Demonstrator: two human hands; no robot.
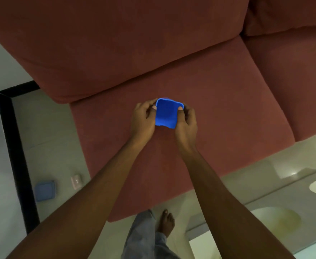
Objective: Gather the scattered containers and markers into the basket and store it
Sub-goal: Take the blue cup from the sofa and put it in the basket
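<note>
A small square blue container is held over the seat of a dark red sofa. My left hand grips its left side with the thumb on the blue lid. On the right side my right hand does the same, thumb pressed on top. The container's body under the lid is hidden by my fingers. A second blue square container lies on the floor at the lower left. No basket or marker is in view.
The sofa has a broad armrest at the left and a second seat cushion at the right. A pale wall outlet sits near the floor container. A glass table stands at the lower right. My bare foot is on the tiled floor.
</note>
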